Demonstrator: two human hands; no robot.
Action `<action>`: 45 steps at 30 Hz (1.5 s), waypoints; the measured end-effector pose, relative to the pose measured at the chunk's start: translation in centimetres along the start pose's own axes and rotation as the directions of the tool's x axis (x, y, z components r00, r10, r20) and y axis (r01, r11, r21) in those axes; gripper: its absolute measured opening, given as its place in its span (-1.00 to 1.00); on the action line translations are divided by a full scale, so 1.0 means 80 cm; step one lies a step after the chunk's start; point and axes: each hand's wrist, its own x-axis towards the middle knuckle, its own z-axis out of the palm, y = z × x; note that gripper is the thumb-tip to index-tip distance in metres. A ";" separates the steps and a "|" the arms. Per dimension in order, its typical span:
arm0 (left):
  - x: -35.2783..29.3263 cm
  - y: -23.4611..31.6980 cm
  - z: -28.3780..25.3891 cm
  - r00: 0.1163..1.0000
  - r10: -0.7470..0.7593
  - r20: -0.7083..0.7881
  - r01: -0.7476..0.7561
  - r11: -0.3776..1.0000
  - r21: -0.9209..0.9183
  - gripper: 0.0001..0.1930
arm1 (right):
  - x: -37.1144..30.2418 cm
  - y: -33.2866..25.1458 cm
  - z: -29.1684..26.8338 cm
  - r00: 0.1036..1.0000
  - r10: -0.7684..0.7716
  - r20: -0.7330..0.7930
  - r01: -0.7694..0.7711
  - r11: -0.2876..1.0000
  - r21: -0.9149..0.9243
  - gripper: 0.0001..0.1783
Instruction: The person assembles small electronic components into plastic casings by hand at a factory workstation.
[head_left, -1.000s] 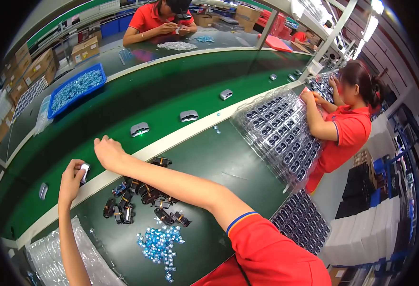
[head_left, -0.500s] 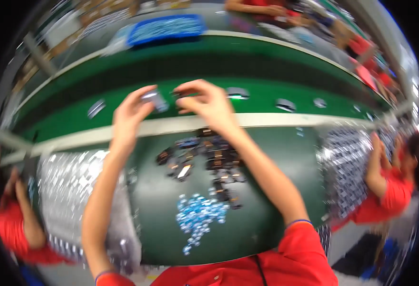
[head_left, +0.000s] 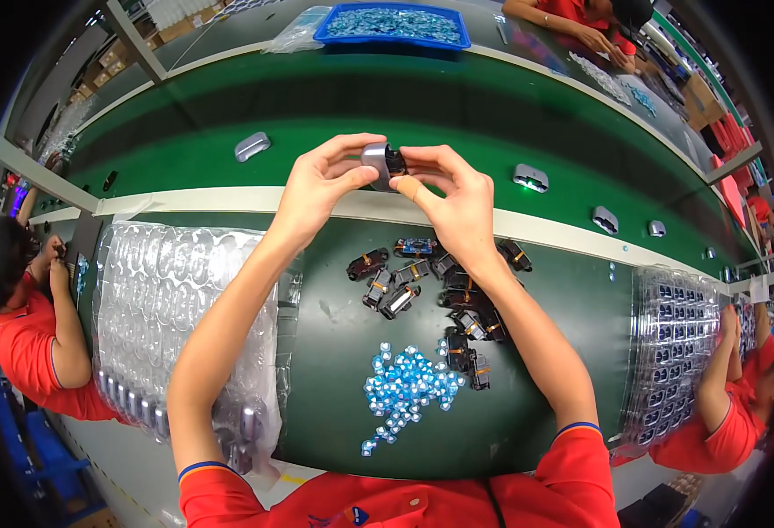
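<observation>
In front of me, above the table's far edge, my left hand pinches a rounded grey plastic case shell between thumb and fingers. My right hand grips a small black inner part, which sits at the shell's open right side. How deep it reaches inside is hidden. Below my hands, several black parts with orange strips lie in a loose pile on the dark green table. Nearer to me is a heap of small blue-and-white pieces.
Grey cases, among them one with a green light, rest on the green conveyor belt beyond a pale rail. Clear plastic trays lie at left, a filled tray at right. A blue bin stands behind. Co-workers sit on both sides and across.
The grey shell and the black part were apart; now my hands have come together and the part meets the shell's opening. The whole view has shifted, with the scene now further right.
</observation>
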 end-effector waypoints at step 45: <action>0.064 -0.074 -0.185 0.979 0.112 -0.170 0.117 0.376 0.919 -0.66 | -0.013 -0.015 -0.042 0.842 -0.027 0.538 0.422 0.655 -0.627 -0.68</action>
